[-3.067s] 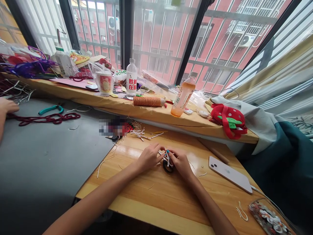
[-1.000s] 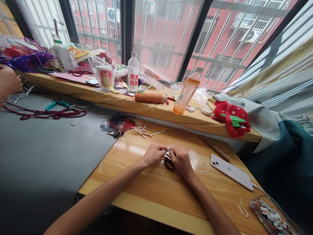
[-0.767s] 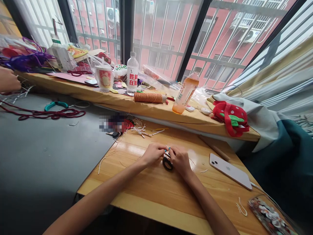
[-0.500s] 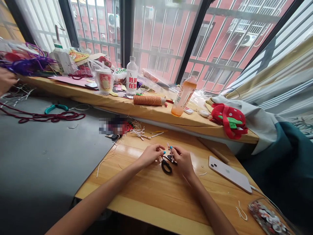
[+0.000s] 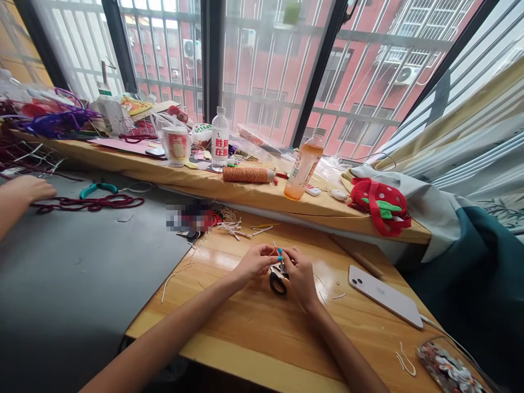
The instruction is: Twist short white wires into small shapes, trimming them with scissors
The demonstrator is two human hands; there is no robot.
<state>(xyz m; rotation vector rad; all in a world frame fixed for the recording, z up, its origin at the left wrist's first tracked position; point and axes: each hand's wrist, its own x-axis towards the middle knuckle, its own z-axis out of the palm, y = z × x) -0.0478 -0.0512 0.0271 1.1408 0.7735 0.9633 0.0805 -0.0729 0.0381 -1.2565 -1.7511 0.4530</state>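
Note:
My left hand (image 5: 254, 262) and my right hand (image 5: 298, 273) meet over the wooden table (image 5: 254, 333), fingertips pinched together on a short white cord piece (image 5: 276, 252) that sticks up between them. Black-handled scissors (image 5: 278, 283) hang at my right hand, the loops resting on the table below my fingers. I cannot tell which fingers pass through the loops.
A white phone (image 5: 385, 296) lies right of my hands; a patterned phone case (image 5: 448, 370) at the near right corner. Cord scraps (image 5: 235, 228) lie ahead. The sill holds a thread spool (image 5: 245, 174), bottles (image 5: 220, 138) and a strawberry pouch (image 5: 379, 204). Another person's hand (image 5: 28, 188) rests on the grey table by dark red cord (image 5: 90, 203).
My hands stayed together over the scissors, shifting slightly and lifting the white cord piece. The other person's hand came down from the sill clutter to the grey table.

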